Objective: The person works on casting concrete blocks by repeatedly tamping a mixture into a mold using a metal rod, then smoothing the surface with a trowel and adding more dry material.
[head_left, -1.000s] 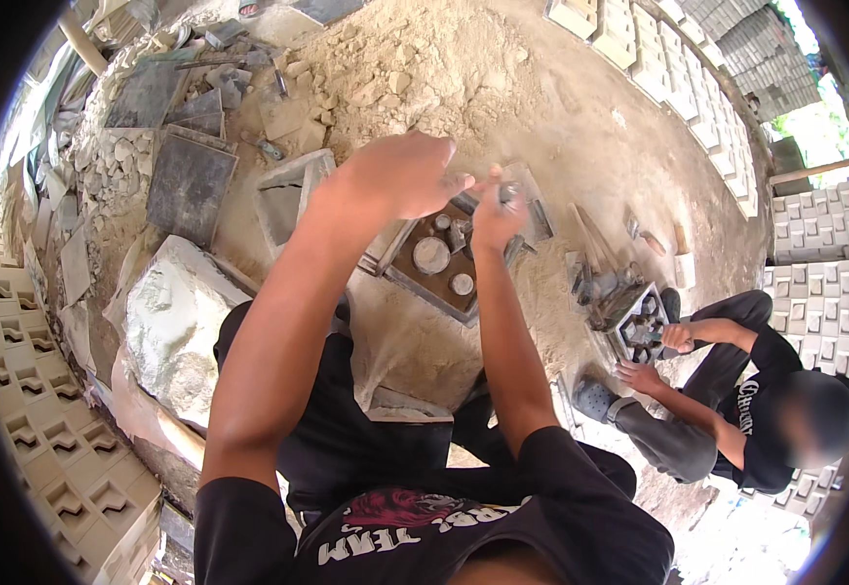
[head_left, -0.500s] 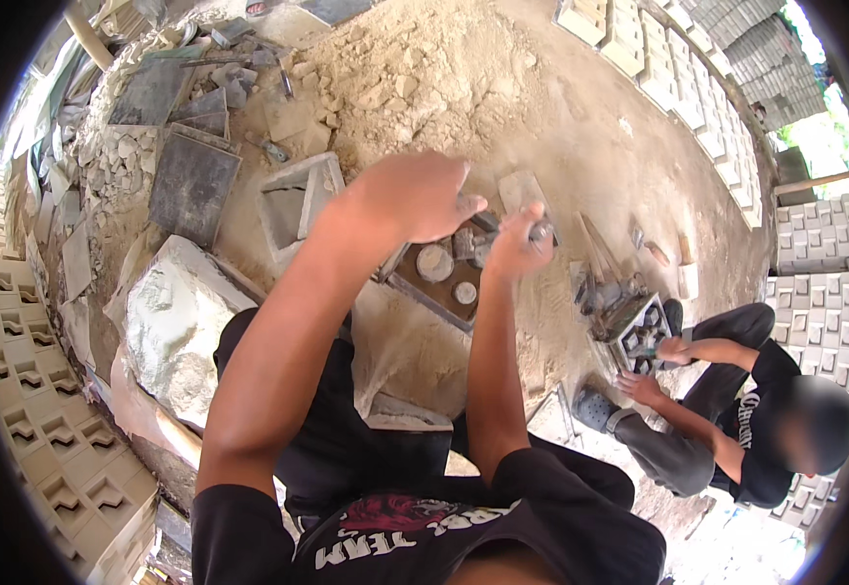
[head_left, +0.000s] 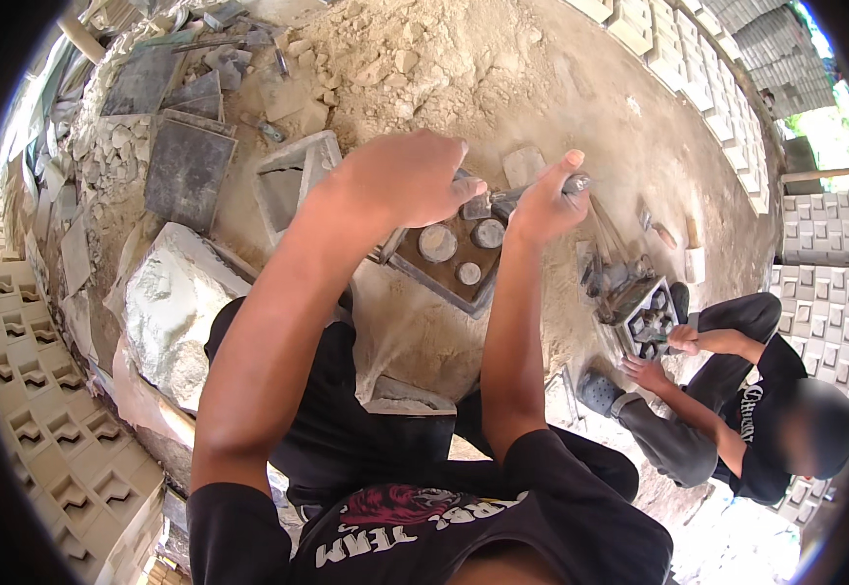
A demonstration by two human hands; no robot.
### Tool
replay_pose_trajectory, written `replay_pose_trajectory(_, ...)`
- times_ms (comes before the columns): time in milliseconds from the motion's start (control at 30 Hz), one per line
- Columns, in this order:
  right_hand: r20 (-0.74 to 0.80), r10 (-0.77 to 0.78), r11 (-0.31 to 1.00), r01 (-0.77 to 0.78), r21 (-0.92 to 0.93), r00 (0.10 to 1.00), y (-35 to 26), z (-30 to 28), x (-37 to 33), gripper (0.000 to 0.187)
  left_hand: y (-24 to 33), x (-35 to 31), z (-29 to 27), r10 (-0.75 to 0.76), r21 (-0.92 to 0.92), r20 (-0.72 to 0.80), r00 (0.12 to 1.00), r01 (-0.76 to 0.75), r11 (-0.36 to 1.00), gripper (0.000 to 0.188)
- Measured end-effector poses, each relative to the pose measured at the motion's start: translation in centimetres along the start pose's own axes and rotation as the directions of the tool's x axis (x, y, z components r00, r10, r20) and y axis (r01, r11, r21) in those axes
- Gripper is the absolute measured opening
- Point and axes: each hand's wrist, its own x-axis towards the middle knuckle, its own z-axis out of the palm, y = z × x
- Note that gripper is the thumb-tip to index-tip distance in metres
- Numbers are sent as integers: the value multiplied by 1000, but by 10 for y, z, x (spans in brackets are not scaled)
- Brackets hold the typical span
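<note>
Mould box (head_left: 434, 277), filled with brown material, sits just past the wearer's knees, under both hands, and that crowding is what I'd worry about first from my remote seat. The right hand (head_left: 546, 211) is closed around a grey metal tool (head_left: 578, 183), above the box's right side; I can't make out where the tool's other end stops among the grey pieces behind. The left hand (head_left: 415, 180) hangs over the box's far-left side with fingers curled — I cannot tell whether they grip anything.

Those fingers are near the tool's line, so a slip could catch them. Sweeping low, the tool might knock the large pale disc (head_left: 437, 244) or the small disc (head_left: 468, 274) out of place, or scar the soft-looking fill around them. Left of the box, the hollow frame (head_left: 323, 152) could be jogged by the forearm.

Beyond the box, I judge the crumbly heap (head_left: 434, 58) could shed grit into it. Right of the box and well apart, the co-worker (head_left: 761, 424) seems a lesser risk — unless someone shifts position.
</note>
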Motion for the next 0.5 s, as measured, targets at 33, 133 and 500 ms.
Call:
replay_pose_trajectory(33, 0, -15, 999, 15, -41, 1000, -1, 2, -3, 49, -1, 1, 1, 12, 12, -25, 1000, -12, 1000, 56)
replay_pose_trajectory(133, 40, -108, 990, 104, 91, 993, 24, 6, -14, 49, 0, 4, 2, 40, 34, -64, 997, -38, 999, 57)
replay_pose_trajectory(500, 211, -27, 994, 4, 112, 977, 16, 2, -18, 50, -10, 5, 3, 66, 47, -79, 995, -62, 997, 58)
